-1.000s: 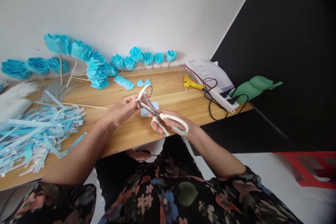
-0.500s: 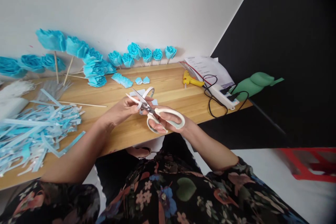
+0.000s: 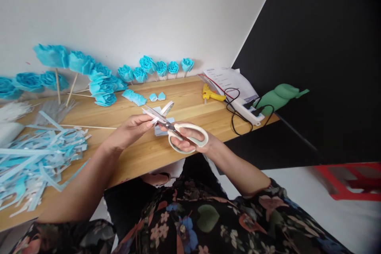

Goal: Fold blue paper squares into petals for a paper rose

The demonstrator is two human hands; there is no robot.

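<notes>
My right hand [image 3: 189,137] is closed through the handles of white-handled scissors [image 3: 169,126], whose blades point up and left. Between the blades lies a thin white paper strip [image 3: 167,108]. My left hand [image 3: 132,129] pinches that strip near the blade tips, its thumb and fingers pressed together. Below the scissors, on the wooden table [image 3: 190,111], lie pale blue-white paper pieces [image 3: 160,130], partly hidden by my hands. Beyond my hands are a crumpled blue crepe strip [image 3: 133,97] and two small blue petal pieces [image 3: 157,97].
Blue paper flowers [image 3: 147,64] on sticks lean along the wall. Cut paper strips [image 3: 38,158] are heaped at left, with a thin stick [image 3: 89,127] behind. At right are a yellow glue gun [image 3: 212,93], papers [image 3: 230,79], a power strip [image 3: 248,111] with black cables and a green object [image 3: 279,97].
The scissor blades have closed further across the strip. My left hand has moved slightly left and down. The whole view has shifted a little.
</notes>
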